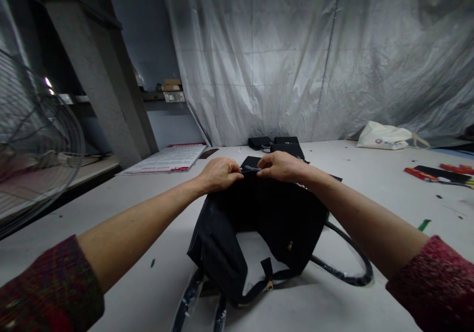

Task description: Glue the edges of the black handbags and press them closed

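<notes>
A black handbag (222,243) lies on the white table with its mouth spread toward me, and white shows through the opening. Its handles (350,275) look wrapped in clear plastic and splay out to both sides. At the near edge hangs a zipper with a gold-coloured pull (269,285); a second small pull (290,245) sits on the dark inner wall. My left hand (221,173) pinches the bag's far edge between thumb and fingers. Close beside it, my right hand (279,166) is closed on the same edge. A small greyish piece shows between the hands; I cannot make out what it is.
Black box-like items (287,147) stand behind the bag. A printed board (166,159) lies at the back left, beyond it a caged fan (40,139). At right are a cream cloth bag (383,135) and red-and-black pieces (440,174). A silver sheet (266,60) hangs behind.
</notes>
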Motion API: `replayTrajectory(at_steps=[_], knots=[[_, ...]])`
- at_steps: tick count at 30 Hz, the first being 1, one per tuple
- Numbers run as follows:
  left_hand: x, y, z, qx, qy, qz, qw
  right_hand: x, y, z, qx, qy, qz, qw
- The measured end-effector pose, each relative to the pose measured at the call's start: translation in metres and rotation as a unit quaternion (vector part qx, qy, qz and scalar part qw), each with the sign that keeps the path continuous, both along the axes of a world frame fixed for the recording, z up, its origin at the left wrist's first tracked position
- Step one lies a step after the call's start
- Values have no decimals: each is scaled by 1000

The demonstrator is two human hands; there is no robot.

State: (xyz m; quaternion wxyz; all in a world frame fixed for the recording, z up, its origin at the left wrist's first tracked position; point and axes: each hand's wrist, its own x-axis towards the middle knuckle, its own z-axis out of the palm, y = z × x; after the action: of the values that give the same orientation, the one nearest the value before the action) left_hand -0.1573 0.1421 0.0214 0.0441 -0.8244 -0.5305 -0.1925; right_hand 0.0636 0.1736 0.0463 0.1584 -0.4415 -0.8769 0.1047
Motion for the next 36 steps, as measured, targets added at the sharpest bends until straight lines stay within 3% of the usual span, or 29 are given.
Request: replayTrajectory(at_steps=[6, 10, 14, 17, 25, 36], knots=[[9, -3, 0, 19, 10, -4, 1000, -22, 1, -17, 67, -39, 12, 997], [4, -5, -1, -51, -92, 15, 994, -24, 3, -21, 96, -31, 0, 995], [-17, -7, 1, -200, -296, 48, 933, -23, 3, -20, 95, -26, -11, 995], [-28, -12, 3, -260, -345, 28, 901, -24, 4, -19, 85, -23, -11, 996], [-19, -17, 2, -256, -266, -8, 929, -38, -7, -16, 92, -21, 27, 995], [-8, -9, -2, -105, -131, 45, 985, -49, -11, -25, 112, -27, 47, 992]])
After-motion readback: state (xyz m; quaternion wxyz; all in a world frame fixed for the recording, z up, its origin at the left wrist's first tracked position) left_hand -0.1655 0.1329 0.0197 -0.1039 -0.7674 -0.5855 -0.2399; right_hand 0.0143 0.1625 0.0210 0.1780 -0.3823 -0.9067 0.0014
